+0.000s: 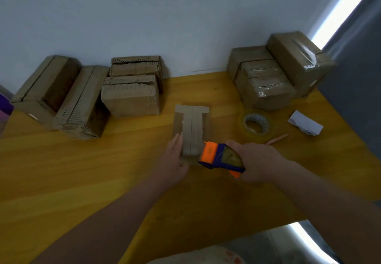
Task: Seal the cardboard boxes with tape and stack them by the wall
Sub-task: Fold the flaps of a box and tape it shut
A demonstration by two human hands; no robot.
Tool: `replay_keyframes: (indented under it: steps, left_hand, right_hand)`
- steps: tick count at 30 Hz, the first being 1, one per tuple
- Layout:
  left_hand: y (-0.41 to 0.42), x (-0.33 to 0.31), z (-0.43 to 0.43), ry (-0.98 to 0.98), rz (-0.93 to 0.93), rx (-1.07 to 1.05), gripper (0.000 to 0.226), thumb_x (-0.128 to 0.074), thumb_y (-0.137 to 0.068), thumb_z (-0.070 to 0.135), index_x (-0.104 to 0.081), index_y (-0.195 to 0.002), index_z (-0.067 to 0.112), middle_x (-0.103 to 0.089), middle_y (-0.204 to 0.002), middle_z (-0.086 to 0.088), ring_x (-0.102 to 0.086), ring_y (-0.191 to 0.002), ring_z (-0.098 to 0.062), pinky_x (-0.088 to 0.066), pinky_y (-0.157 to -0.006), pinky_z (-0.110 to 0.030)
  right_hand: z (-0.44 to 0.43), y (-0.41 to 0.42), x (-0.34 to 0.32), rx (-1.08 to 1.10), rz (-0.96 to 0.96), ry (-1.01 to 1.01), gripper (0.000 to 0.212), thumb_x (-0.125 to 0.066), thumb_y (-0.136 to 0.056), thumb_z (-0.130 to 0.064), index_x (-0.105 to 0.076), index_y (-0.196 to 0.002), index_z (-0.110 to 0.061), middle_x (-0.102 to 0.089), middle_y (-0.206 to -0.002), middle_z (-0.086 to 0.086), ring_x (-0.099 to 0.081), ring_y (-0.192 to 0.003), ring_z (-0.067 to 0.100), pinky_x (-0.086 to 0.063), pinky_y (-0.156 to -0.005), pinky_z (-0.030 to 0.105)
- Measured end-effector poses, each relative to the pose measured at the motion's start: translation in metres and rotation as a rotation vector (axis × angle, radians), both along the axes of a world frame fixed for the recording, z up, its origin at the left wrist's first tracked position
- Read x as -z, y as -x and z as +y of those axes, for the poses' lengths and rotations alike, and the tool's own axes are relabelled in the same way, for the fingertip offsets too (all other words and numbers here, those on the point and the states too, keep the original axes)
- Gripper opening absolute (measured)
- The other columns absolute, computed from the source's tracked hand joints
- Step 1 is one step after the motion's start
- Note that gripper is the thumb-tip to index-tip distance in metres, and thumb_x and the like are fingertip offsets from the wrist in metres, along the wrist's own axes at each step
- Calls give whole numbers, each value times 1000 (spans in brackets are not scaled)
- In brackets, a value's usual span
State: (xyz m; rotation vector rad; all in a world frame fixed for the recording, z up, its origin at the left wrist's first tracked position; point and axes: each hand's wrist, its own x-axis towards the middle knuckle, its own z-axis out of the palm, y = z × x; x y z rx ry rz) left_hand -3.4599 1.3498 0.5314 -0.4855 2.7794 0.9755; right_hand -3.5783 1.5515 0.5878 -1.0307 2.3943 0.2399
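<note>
A small cardboard box (191, 127) lies in the middle of the yellow wooden table (82, 181), with a strip of tape running along its centre seam. My left hand (174, 158) rests flat against the box's near left side, fingers extended. My right hand (255, 161) grips an orange and blue tape dispenser (218, 158) whose orange head touches the box's near right corner. Several taped boxes (276, 74) are stacked by the wall at the back right. Several untaped boxes (132, 86) stand at the back left.
A roll of clear tape (256, 124) lies right of the box. A pink pencil (277, 139) sits beside it. A folded white paper (305, 122) is further right. A grey curtain (354, 78) hangs at the right, and the table's edge runs near my body.
</note>
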Motion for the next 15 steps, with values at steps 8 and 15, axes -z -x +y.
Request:
replay_keyframes:
  steps: [8, 15]
  left_hand:
    - [1, 9, 10, 470, -125, 292, 98, -52, -90, 35, 27, -144, 15, 31, -154, -5, 31, -140, -18, 21, -111, -39]
    - [-1, 11, 5, 464, -95, 347, 103, -55, -87, 41, 31, -140, 17, 32, -154, -3, 30, -140, -15, 20, -113, -35]
  right_hand:
    - [-1, 1, -3, -22, 18, 9, 90, -59, -86, -57, 0, -151, -39, -54, -116, 1, -59, -100, 24, -54, -81, 40]
    - [12, 16, -12, -107, 53, 48, 88, -56, -85, -64, 1, -149, -47, -54, -119, -2, -59, -104, 20, -54, -81, 38]
